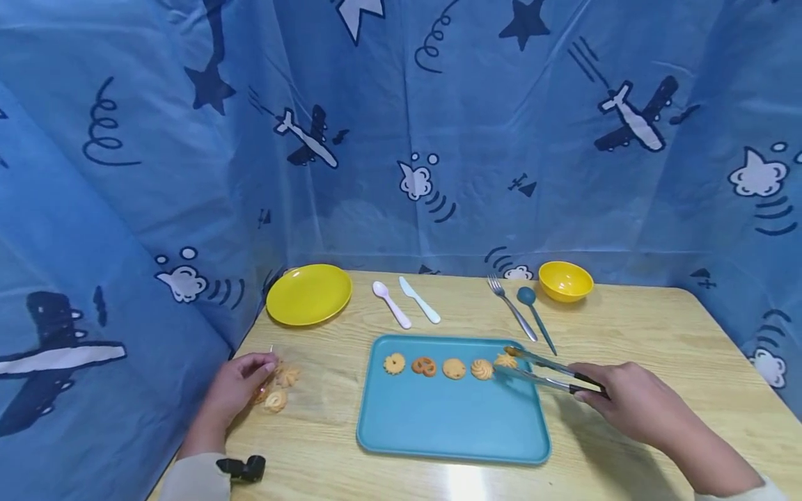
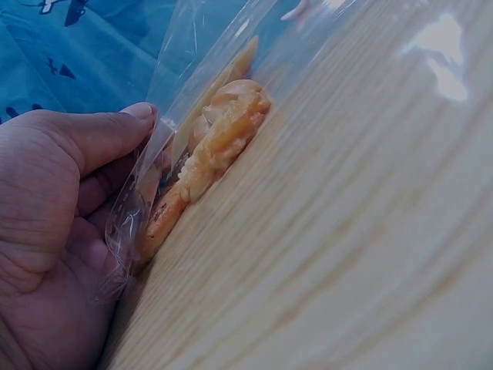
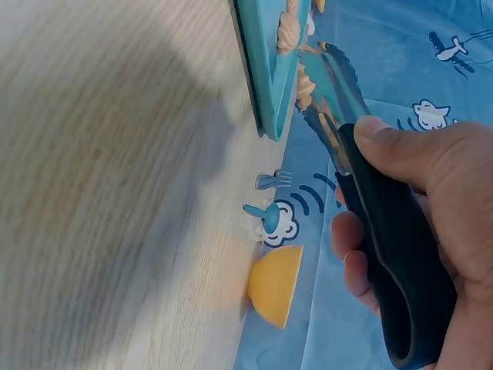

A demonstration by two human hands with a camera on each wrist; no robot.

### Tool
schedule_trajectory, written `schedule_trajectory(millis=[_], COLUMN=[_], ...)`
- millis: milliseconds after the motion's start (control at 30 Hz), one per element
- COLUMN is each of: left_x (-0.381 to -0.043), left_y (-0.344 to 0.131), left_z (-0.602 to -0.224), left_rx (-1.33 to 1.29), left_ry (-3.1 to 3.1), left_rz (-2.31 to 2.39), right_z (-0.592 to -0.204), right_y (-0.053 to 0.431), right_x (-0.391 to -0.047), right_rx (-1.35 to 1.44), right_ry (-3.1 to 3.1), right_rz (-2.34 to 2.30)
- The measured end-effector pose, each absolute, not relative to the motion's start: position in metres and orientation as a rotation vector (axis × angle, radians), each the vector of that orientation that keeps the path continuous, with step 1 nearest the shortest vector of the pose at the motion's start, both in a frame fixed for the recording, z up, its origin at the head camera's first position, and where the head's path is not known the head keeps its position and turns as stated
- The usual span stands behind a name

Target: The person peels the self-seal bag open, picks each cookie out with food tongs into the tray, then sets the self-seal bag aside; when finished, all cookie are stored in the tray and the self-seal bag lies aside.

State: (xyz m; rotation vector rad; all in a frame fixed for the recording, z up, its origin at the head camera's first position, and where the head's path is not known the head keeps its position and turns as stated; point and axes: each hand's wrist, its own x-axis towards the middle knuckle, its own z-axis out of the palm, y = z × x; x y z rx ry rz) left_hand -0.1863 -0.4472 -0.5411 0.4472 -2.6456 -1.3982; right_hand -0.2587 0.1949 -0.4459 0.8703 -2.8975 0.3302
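Observation:
My left hand (image 1: pixel 241 383) pinches the edge of a clear plastic bag (image 2: pixel 131 223) lying on the table at the left. Several cookies (image 2: pixel 227 127) show inside it. In my right hand (image 1: pixel 639 403) are metal tongs (image 3: pixel 397 247) with black handles. The tong tips are spread on either side of a star-shaped cookie (image 1: pixel 506 360) at the right end of a row on the teal tray (image 1: pixel 454 424). To its left lie a swirled cookie (image 1: pixel 482 369), a round cookie (image 1: pixel 454 369), a pretzel-shaped cookie (image 1: pixel 424 367) and a scalloped cookie (image 1: pixel 394 363).
Behind the tray lie a pink spoon (image 1: pixel 392 306), a pale knife (image 1: pixel 420 300), a metal fork (image 1: pixel 512 307) and a dark teal spoon (image 1: pixel 537 320). A yellow plate (image 1: pixel 310 295) stands back left, a yellow bowl (image 1: pixel 566 282) back right. Blue curtains (image 1: pixel 376 229) border the table.

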Motion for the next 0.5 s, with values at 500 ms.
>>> schedule_trajectory(millis=[500], left_x=[-0.185], left_y=[-0.446], left_z=[-0.539], left_rx=[0.473], left_ry=[-2.636], left_rz=[-1.439], right_z=[-0.438], right_y=[0.165], right_x=[-0.25], right_rx=[0.981], right_ry=[-2.894], right_rz=[0.42])
